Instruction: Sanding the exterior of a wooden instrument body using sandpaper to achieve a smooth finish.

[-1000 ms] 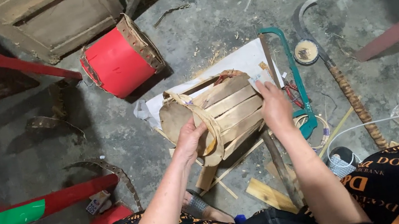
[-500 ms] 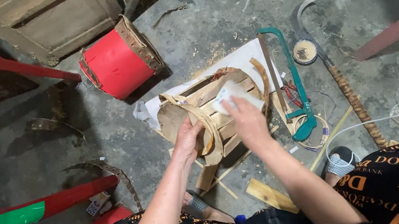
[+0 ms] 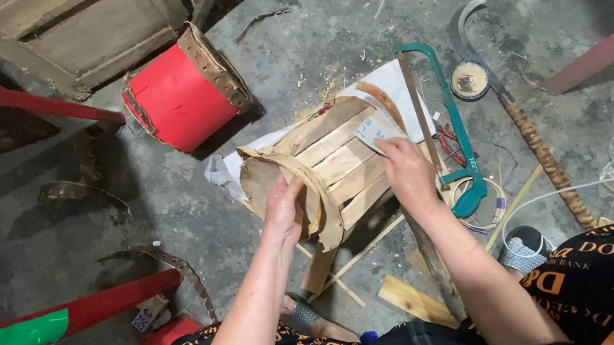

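Observation:
An unpainted wooden drum shell [image 3: 338,159] made of slats lies on its side on a concrete floor, with a brown skin flap over its left end. My left hand [image 3: 284,209] rests on that flap, fingers spread against it. My right hand [image 3: 405,169] presses a small pale sheet, likely sandpaper [image 3: 376,130], against the upper right slats.
A red drum [image 3: 180,94] lies on its side behind the shell. A green-framed hacksaw [image 3: 447,125], a sickle with a wrapped handle [image 3: 521,122], a tape roll [image 3: 469,79], red pliers, wood scraps [image 3: 413,299], red and green wooden legs [image 3: 58,314] and a wooden panel [image 3: 79,28] surround me.
My right hand has slid from the shell's far right edge to its top slats and now holds the pale sheet against them. My left hand has stayed on the flap.

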